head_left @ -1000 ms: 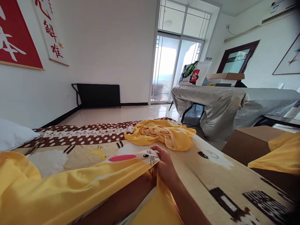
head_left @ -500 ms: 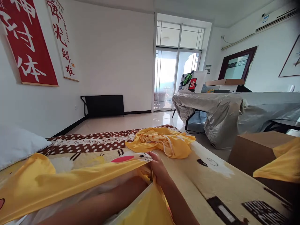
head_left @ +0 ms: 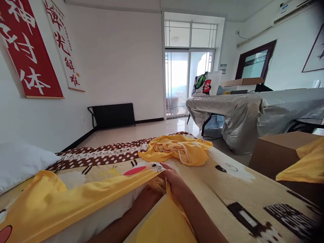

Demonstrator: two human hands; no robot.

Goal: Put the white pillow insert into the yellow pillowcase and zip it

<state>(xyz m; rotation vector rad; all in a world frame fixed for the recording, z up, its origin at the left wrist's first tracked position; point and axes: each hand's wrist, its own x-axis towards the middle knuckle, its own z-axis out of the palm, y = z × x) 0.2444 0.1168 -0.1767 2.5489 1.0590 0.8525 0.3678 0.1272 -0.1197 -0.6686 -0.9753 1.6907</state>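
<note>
A yellow pillowcase (head_left: 88, 194) with a printed cartoon face stretches across the lower left and middle of the head view, its opening facing me. My right hand (head_left: 173, 177) is closed on the far corner of that opening, bunching the cloth between thumb and fingers. My left hand (head_left: 153, 189) reaches in between the case's layers, close to the right hand; its fingers are hidden by cloth and shadow. White material (head_left: 111, 216) shows inside the opening along the left forearm. Just beyond the hands, a crumpled yellow cloth (head_left: 174, 150) with pale edging lies on the bed.
The bed has a beige patterned blanket (head_left: 202, 182) and a brown polka-dot strip (head_left: 101, 155). A white pillow (head_left: 25, 163) lies at the left. On the right, yellow fabric (head_left: 301, 165) drapes over a cardboard box (head_left: 268, 155), near a plastic-covered table (head_left: 240, 125).
The view has shifted slightly. My left forearm has moved a little to the right and lower, and more white material shows inside the opening. My right hand keeps its hold on the corner.
</note>
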